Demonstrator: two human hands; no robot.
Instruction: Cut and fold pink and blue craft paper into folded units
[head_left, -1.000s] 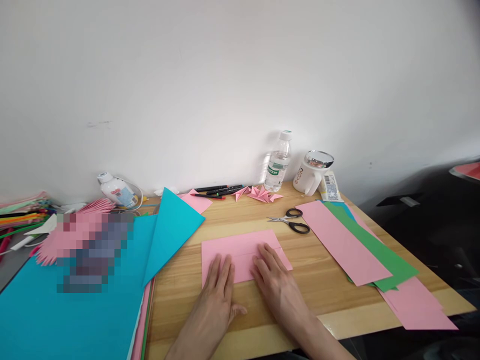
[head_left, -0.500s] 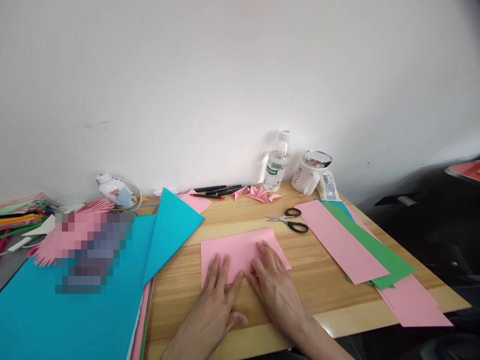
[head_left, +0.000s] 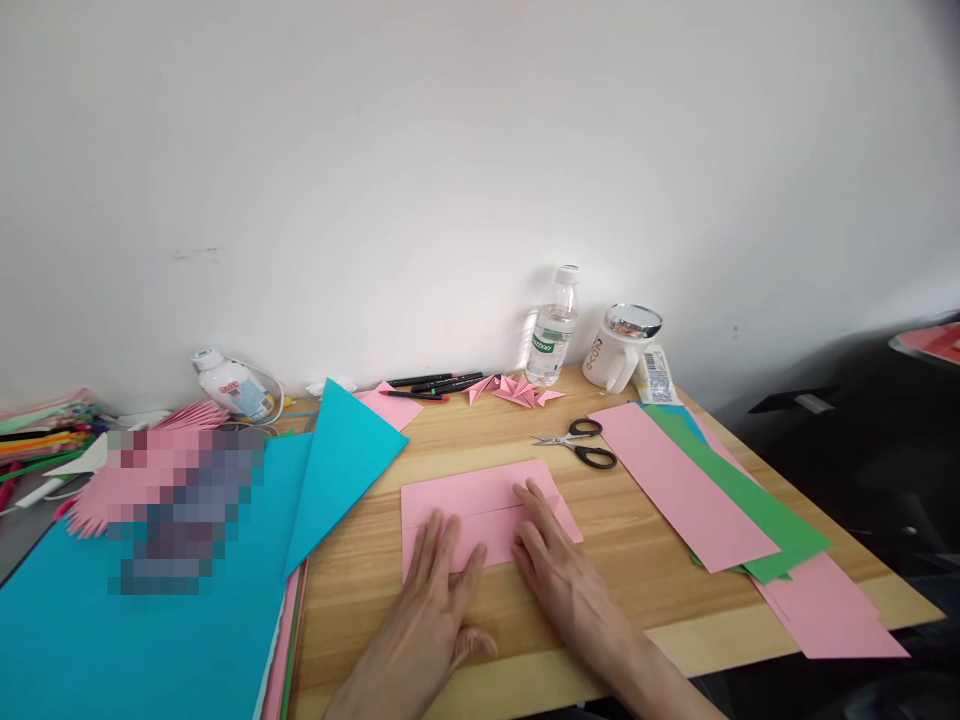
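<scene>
A sheet of pink paper [head_left: 480, 495] lies on the wooden table in front of me, with a crease line across its width and a fold at its right end. My left hand [head_left: 431, 610] presses its outstretched fingers on the paper's lower left part, thumb apart. On the right part rest the fingertips of my right hand [head_left: 559, 565], index and middle fingers stretched forward, the others bent. Neither hand grips anything. Beyond the paper to the right, black-handled scissors [head_left: 581, 443] lie with their blades slightly apart.
Pink and green paper strips [head_left: 682, 490] overlap on the right, some over the table edge. Blue paper sheets [head_left: 225, 640] are stacked left, topped by a folded blue piece [head_left: 341, 470]. A water bottle [head_left: 553, 330], white mug [head_left: 619, 350], pens [head_left: 442, 382] and pink folded pieces [head_left: 517, 390] line the wall.
My right hand has slid to the right along the paper, away from my left thumb, uncovering more of the crease. My left hand stays in place.
</scene>
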